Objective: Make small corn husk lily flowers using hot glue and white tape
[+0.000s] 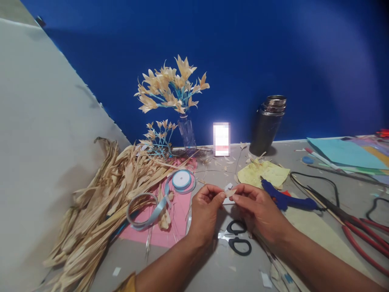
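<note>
While black scissors (238, 238) lie on the table (349, 198) under them, the left hand (204, 211) and right hand (258, 210) pinch together one small pale husk piece (230, 193).

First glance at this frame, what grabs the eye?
The bouquet of pale husk flowers standing in a clear bottle against the deep blue wall, back centre. Below it, at the middle of the table, the left hand and right hand pinch a small husk piece between their fingertips, above black scissors. A heap of dried husks sprawls at left beside a spool of light blue ribbon.
</note>
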